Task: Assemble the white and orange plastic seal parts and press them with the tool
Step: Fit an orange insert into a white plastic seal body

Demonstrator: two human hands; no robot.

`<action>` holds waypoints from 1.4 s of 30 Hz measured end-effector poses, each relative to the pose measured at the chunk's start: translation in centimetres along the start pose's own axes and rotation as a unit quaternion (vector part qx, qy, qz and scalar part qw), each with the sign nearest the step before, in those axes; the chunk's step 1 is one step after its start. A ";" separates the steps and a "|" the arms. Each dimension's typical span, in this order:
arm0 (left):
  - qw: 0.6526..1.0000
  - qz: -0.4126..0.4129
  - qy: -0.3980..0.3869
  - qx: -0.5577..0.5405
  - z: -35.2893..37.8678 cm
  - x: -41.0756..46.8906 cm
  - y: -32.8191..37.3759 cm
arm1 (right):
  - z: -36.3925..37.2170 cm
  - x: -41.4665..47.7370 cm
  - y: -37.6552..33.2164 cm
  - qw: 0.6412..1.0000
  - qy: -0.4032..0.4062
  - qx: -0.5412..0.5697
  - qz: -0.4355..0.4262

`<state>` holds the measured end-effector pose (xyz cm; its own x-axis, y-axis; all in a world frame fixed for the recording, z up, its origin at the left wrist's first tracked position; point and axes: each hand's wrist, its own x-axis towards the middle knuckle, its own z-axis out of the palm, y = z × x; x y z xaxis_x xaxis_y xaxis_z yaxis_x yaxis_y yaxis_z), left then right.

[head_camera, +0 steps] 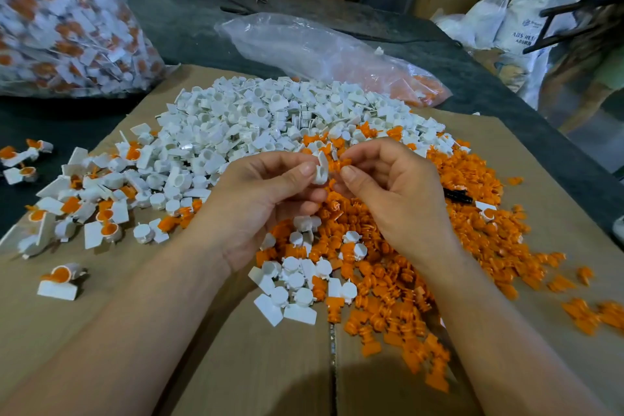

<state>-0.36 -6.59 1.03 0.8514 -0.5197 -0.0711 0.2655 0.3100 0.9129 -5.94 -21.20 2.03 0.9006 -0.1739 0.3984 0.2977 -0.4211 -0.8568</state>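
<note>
- The left hand comes up from the lower left of the frame, palm turned inward and fingers curled. Its thumb and forefinger pinch a small white plastic seal body, a round cup with a flat tag, at the centre of the frame.
- The right hand comes in from the lower right with its fingers curled. Its thumb and fingertips pinch a small ribbed orange plastic insert, which touches the white piece.
- Both forearms are bare and angle towards each other.
- Behind the hands, at upper centre, lies a heap of loose white plastic bodies, smooth and matt.
- Below and to the right of the hands spreads a heap of loose orange inserts, ridged and finned.
- At the left of the frame lie scattered assembled white-and-orange seals, with orange showing inside the white cups.
- All of these rest on flattened brown corrugated cardboard.
- A crumpled clear plastic bag lies at upper centre.
- A bulging clear sack of assembled seals fills the upper left, on a dark felt-like table.
- A small black object lies among the orange inserts to the right of the right hand; I cannot tell what it is.
</note>
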 end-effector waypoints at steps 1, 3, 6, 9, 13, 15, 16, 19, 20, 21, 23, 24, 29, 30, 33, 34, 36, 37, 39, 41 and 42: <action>1.000 0.002 0.002 0.002 0.0 0.0 0.0 | 0.0 0.0 0.0 1.000 0.002 -0.004 -0.001; 1.000 0.005 0.010 0.006 0.0 0.0 0.0 | 0.0 -0.1 -0.1 1.000 0.000 -0.015 -0.004; 1.000 0.008 0.015 -0.003 0.0 0.0 0.0 | 0.0 -0.2 -0.3 0.999 -0.006 -0.035 -0.014; 1.000 0.010 0.014 -0.005 0.0 0.0 0.0 | 0.0 -0.3 -0.3 0.999 -0.003 -0.045 -0.014; 1.000 0.012 0.009 0.011 0.1 -0.1 0.0 | 0.0 -0.3 -0.3 0.998 -0.001 -0.056 -0.013; 1.000 0.015 0.010 0.016 0.1 -0.1 0.0 | 0.0 -0.3 -0.3 0.997 -0.003 -0.067 -0.022; 1.000 0.016 0.010 0.022 0.2 -0.2 -0.1 | 0.1 -0.3 -0.3 0.996 -0.003 -0.079 -0.031; 1.000 0.012 0.011 0.022 0.3 -0.2 -0.2 | 0.2 -0.4 -0.3 0.992 0.009 -0.110 -0.052; 1.000 0.009 0.012 0.011 0.4 -0.2 -0.2 | 0.2 -0.5 -0.3 0.991 0.013 -0.116 -0.059; 1.000 0.005 0.015 -0.001 0.4 -0.2 -0.2 | 0.2 -0.5 -0.3 0.990 0.017 -0.121 -0.064; 1.000 0.000 0.020 -0.018 0.6 -0.2 -0.3 | 0.3 -0.6 -0.2 0.989 0.020 -0.126 -0.071; 1.000 0.000 0.022 -0.020 0.6 -0.2 -0.3 | 0.4 -0.6 -0.2 0.989 0.020 -0.128 -0.072; 0.999 0.014 0.026 -0.012 0.9 -0.3 -0.5 | 0.3 -0.6 0.0 0.990 0.017 -0.124 -0.071; 0.999 0.016 0.025 -0.014 0.9 -0.3 -0.5 | 0.3 -0.6 0.0 0.990 0.016 -0.121 -0.071; 0.999 0.016 0.016 -0.025 0.8 -0.3 -0.5 | 0.2 -0.5 -0.1 0.989 0.023 -0.120 -0.082; 0.999 0.015 0.010 -0.027 0.7 -0.3 -0.4 | 0.1 -0.5 -0.1 0.989 0.024 -0.120 -0.089; 1.000 0.005 0.004 -0.022 0.6 -0.3 -0.2 | -0.1 -0.4 -0.1 0.988 0.017 -0.121 -0.098; 1.000 0.000 0.006 -0.012 0.6 -0.3 -0.1 | -0.2 -0.3 -0.1 0.987 0.012 -0.125 -0.103; 1.000 -0.003 0.019 0.020 0.5 -0.3 0.0 | -0.3 -0.3 0.0 0.981 -0.006 -0.146 -0.124; 0.999 0.001 0.028 0.037 0.3 -0.2 0.0 | -0.2 -0.2 0.1 0.973 -0.015 -0.175 -0.152; 0.999 0.003 0.030 0.032 0.2 -0.2 0.0 | -0.2 -0.2 0.1 0.970 -0.014 -0.181 -0.161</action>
<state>-0.63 -6.68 1.10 0.8788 -0.4692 -0.0870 0.2318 0.2605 0.9372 -6.11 -21.40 1.94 0.7893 0.0416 0.6126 0.4389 -0.7359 -0.5155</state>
